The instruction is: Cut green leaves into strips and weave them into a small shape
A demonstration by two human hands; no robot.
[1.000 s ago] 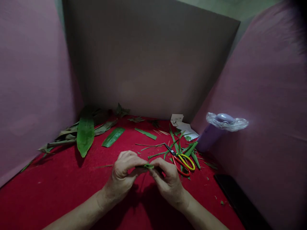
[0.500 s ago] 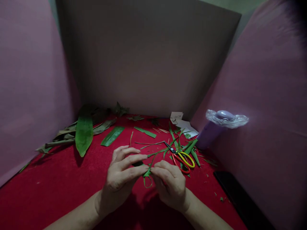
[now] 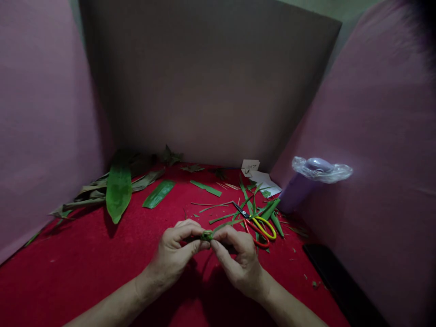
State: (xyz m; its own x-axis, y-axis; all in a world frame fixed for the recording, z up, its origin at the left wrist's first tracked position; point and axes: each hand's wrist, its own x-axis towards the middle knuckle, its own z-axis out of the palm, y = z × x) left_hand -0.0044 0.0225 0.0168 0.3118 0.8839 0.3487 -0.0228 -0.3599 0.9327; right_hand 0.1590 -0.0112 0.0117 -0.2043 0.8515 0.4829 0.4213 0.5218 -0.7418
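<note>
Between my two hands is a small folded piece of green leaf (image 3: pixel 206 235), held just above the red cloth. My left hand (image 3: pixel 177 247) pinches its left side between thumb and index finger, the other fingers curled behind. The thumb and index finger of my right hand (image 3: pixel 238 254) are closed on its right side. A narrow leaf strip (image 3: pixel 227 224) runs from the piece up and right toward the scissors. Those scissors (image 3: pixel 254 222), with one red and one yellow handle, lie just beyond my right hand among cut leaf strips. My fingers hide much of the folded piece.
A long green leaf (image 3: pixel 118 193) and dried leaves (image 3: pixel 91 193) lie at the left. Cut leaf pieces (image 3: pixel 159 194), thin sticks (image 3: pixel 232 186) and white paper (image 3: pixel 264 180) are farther back. A purple bottle (image 3: pixel 299 190) with clear plastic and a black flat object (image 3: pixel 337 277) stand right.
My hands have turned the leaf piece, and its hanging loop no longer shows. My left fingers, spread before, have curled in, and both thumbs now show in front.
</note>
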